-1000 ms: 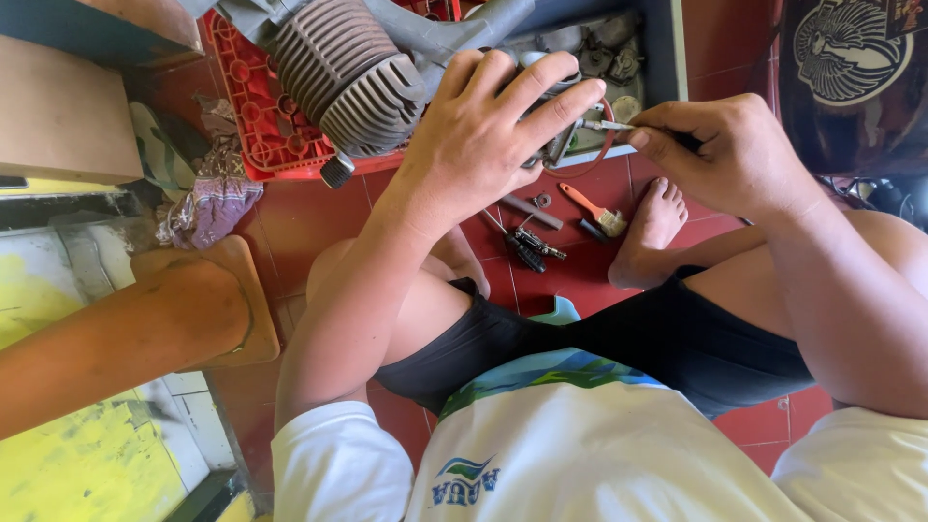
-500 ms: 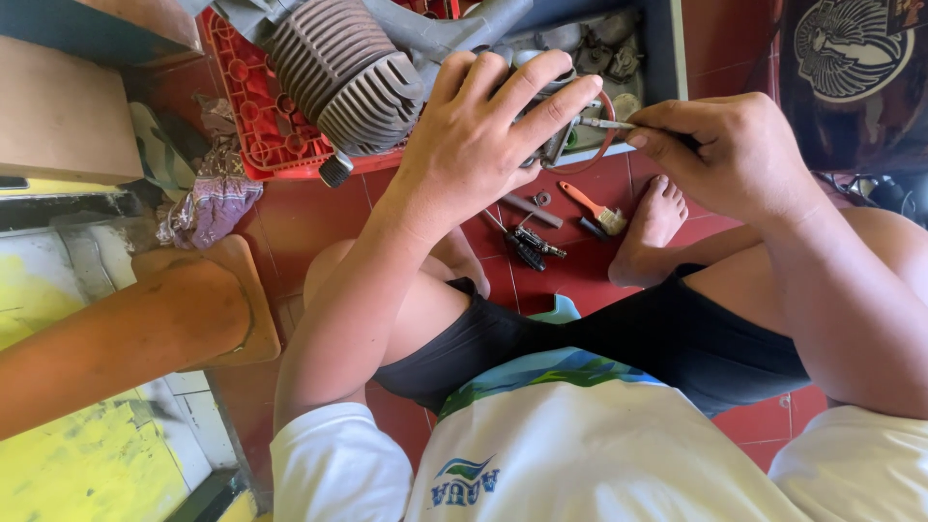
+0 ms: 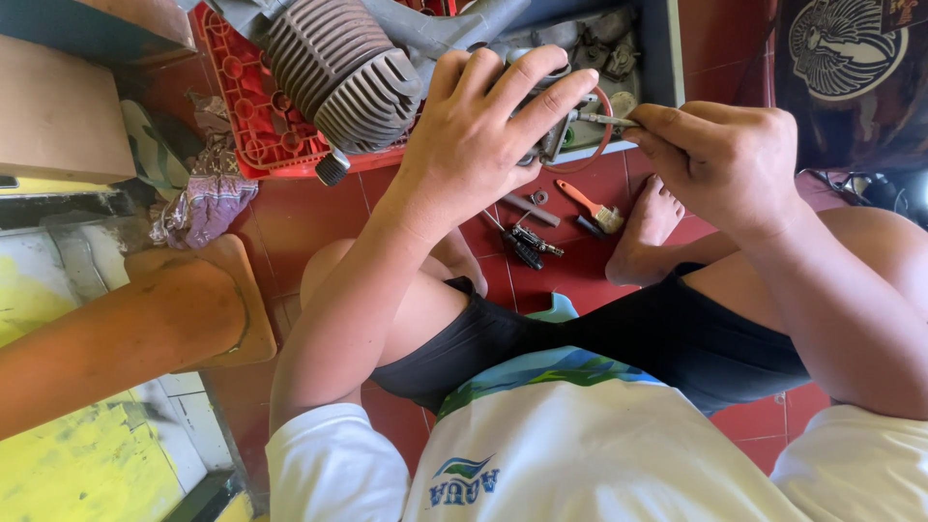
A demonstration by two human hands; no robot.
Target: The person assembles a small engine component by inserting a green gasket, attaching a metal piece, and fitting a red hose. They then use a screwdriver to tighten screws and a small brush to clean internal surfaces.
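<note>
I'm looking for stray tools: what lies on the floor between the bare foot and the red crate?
In the head view, between the bare foot and the red crate lie an orange-handled brush and small dark tool bits on red tiles.

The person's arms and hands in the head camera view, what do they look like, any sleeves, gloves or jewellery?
Both the left hand and the right hand are bare: no gloves, and no rings or watch that show. The forearms are uncovered to above the elbow. Short white sleeves of a white shirt cover the upper arms; its front has a blue and green band.
</note>
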